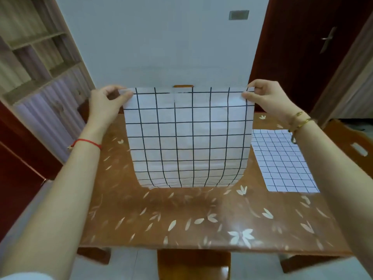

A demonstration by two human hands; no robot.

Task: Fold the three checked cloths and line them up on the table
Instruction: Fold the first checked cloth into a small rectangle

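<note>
Head-worn view, forward and down, close over table (181,215).

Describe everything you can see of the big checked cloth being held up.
The held cloth is thin white fabric with a grid of dark lines. It hangs spread out, upright, above the brown leaf-patterned table. The left hand and right hand each pinch one top corner. Its lower edge curls toward the viewer near the table top.

Checked cloths: 2, namely large-check cloth (187,138) and small-check cloth (282,160); hands: 2, left hand (105,104) and right hand (266,100); table (181,215): 1; chairs (193,263): at least 3; gold bangles (300,120): 2; red wrist cord (86,142): 1; door (302,47): 1.
</note>
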